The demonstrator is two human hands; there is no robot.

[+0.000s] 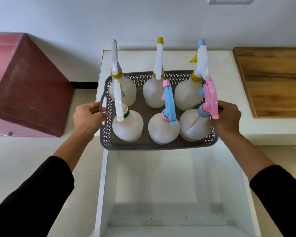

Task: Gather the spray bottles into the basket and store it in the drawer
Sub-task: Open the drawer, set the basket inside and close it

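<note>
Grey perforated basket [143, 145] — rectangular, lattice walls, a loop handle at either short end. It is held at both ends above the open white drawer [169, 185], its far half over the top of the white cabinet [219, 65]; whether it touches that top cannot be told.

Contents: six white spray bottles, all upright, in two rows of three.
- Far row, left: bottle with white sprayer and yellow collar [122, 90].
- Far row, middle: bottle with yellow nozzle tip [153, 94].
- Far row, right: bottle with blue tip and yellow trigger [186, 94].
- Near row, left: bottle with green collar [127, 125].
- Near row, middle: bottle with blue sprayer and pink collar [162, 129].
- Near row, right: bottle with pink sprayer and blue collar [194, 125].

Left hand [87, 117]: fingers are curled round the basket's left handle, thumb on top. Black sleeve to the forearm.

Right hand [227, 117]: fingers are closed at the basket's right end, just beside the pink sprayer; the handle itself is hidden behind that sprayer and the hand, so the grip is only partly seen.

Drawer: pulled out toward the viewer, white inside, a row of small dark dots near its front wall.

Surroundings: a dark red box [27, 86] to the left, a wooden board [272, 82] on the surface to the right, a pale wall behind.
</note>
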